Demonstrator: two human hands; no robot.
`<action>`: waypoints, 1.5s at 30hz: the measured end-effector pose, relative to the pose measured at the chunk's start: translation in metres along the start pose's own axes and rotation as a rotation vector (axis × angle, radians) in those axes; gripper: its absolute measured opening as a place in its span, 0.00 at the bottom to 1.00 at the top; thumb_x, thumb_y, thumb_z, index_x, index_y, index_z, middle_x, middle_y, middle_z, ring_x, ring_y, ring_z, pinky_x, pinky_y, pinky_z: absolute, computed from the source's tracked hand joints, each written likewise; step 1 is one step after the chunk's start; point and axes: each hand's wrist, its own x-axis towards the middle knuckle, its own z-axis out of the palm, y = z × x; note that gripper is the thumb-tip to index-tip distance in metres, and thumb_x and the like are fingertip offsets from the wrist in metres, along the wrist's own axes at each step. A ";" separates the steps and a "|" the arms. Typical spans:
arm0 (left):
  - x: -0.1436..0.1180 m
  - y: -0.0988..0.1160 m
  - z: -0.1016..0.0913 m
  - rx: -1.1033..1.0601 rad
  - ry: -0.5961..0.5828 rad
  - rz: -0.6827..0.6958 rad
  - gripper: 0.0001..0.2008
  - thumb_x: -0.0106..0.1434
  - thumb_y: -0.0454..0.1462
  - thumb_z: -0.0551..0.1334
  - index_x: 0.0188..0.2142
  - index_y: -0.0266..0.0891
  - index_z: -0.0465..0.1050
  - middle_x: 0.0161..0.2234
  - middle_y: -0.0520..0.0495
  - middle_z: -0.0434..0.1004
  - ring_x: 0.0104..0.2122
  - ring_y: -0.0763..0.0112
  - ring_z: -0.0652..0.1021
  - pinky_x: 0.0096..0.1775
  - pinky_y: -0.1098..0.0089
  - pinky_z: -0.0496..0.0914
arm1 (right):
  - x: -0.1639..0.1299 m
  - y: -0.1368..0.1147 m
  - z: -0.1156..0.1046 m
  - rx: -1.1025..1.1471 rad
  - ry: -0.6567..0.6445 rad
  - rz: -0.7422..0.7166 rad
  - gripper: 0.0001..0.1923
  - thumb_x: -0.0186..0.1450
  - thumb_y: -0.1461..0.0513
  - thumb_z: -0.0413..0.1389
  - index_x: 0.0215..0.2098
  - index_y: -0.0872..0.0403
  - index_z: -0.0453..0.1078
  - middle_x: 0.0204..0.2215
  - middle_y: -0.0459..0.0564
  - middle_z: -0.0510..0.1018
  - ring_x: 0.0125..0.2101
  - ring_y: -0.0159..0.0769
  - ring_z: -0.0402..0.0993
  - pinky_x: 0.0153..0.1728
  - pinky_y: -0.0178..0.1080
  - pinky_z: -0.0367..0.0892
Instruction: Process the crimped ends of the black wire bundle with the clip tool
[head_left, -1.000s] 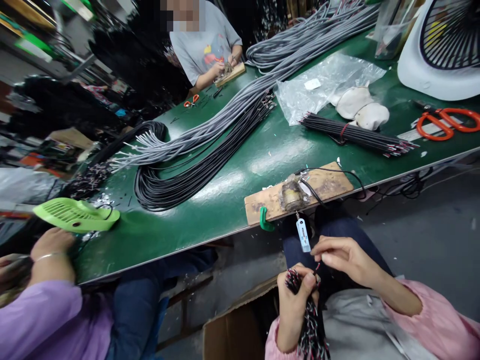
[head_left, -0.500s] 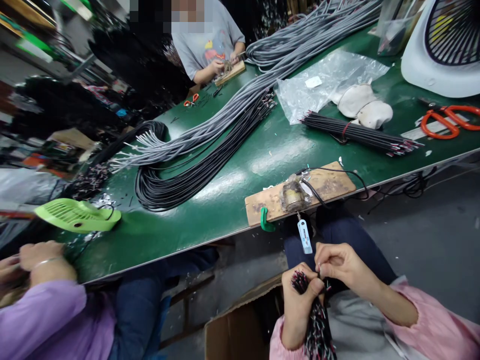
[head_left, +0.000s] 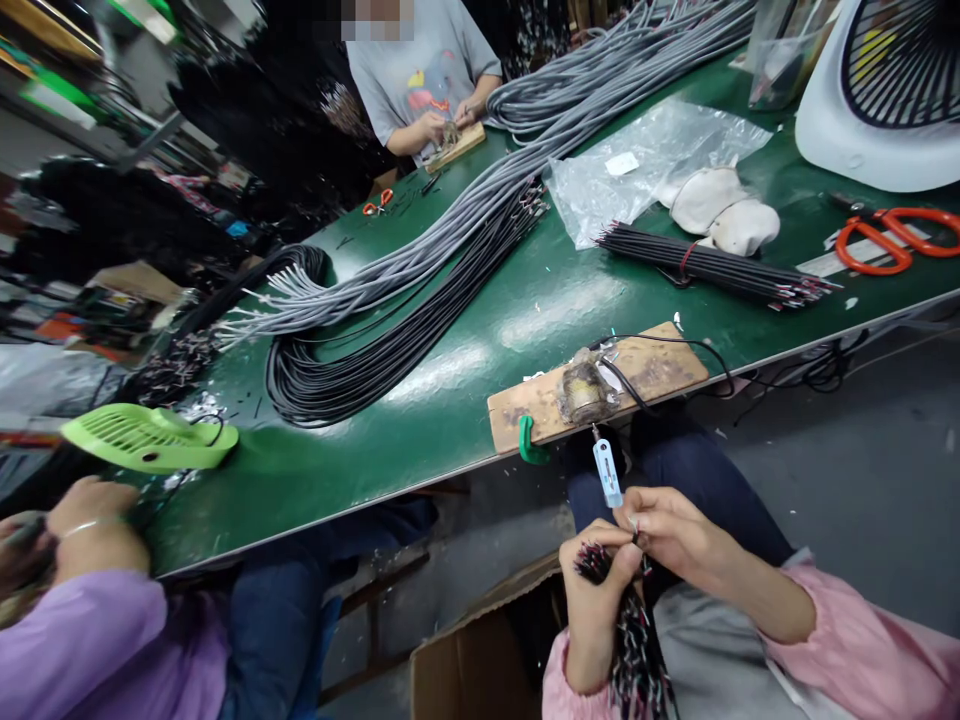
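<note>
My left hand (head_left: pixel 600 580) is closed round a bundle of black cables (head_left: pixel 637 655) with stripped ends showing red, white and green wires. Some of the cable ends stick up between its thumb and fingers, and the rest hang down over my lap. My right hand (head_left: pixel 667 530) pinches one cable's end close beside the left thumb. Just above the hands, a light-blue clip-like piece (head_left: pixel 607 472) hangs from a small motor-like device (head_left: pixel 586 388). That device sits on a wooden board (head_left: pixel 667 362), held to the table edge by a green clamp (head_left: pixel 531 440).
The green table (head_left: pixel 480 360) bears grey cables (head_left: pixel 450 235), a coil of black cables (head_left: pixel 360 375), a tied cable bundle (head_left: pixel 720 265), orange scissors (head_left: pixel 874 245) and a white fan (head_left: pixel 862 140). A cardboard box (head_left: pixel 457 670) stands below. Co-workers sit at left and across.
My right hand has shifted slightly left, its fingers closer to the left hand and below the light-blue piece. The left hand stays round the cable bundle. The view has shifted a little.
</note>
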 end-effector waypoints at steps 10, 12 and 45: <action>0.006 0.031 -0.015 0.333 0.085 0.256 0.02 0.48 0.32 0.68 0.24 0.38 0.78 0.22 0.50 0.74 0.23 0.71 0.74 0.26 0.72 0.68 | 0.041 -0.041 0.004 -0.377 0.088 -0.162 0.22 0.60 0.48 0.55 0.22 0.59 0.68 0.19 0.44 0.66 0.23 0.28 0.58 0.25 0.33 0.53; 0.008 0.034 -0.016 0.379 0.112 0.273 0.02 0.49 0.31 0.68 0.25 0.38 0.78 0.23 0.49 0.74 0.23 0.70 0.74 0.28 0.71 0.68 | 0.044 -0.043 0.008 -0.386 0.054 -0.146 0.22 0.59 0.48 0.55 0.24 0.59 0.69 0.19 0.44 0.66 0.22 0.28 0.59 0.25 0.32 0.54; 0.002 0.011 -0.013 0.233 -0.016 -0.225 0.16 0.52 0.46 0.65 0.22 0.33 0.72 0.16 0.54 0.66 0.14 0.78 0.64 0.19 0.74 0.60 | -0.016 -0.033 -0.008 -0.767 -0.019 -0.292 0.06 0.62 0.62 0.56 0.29 0.56 0.71 0.24 0.46 0.70 0.26 0.30 0.64 0.28 0.33 0.60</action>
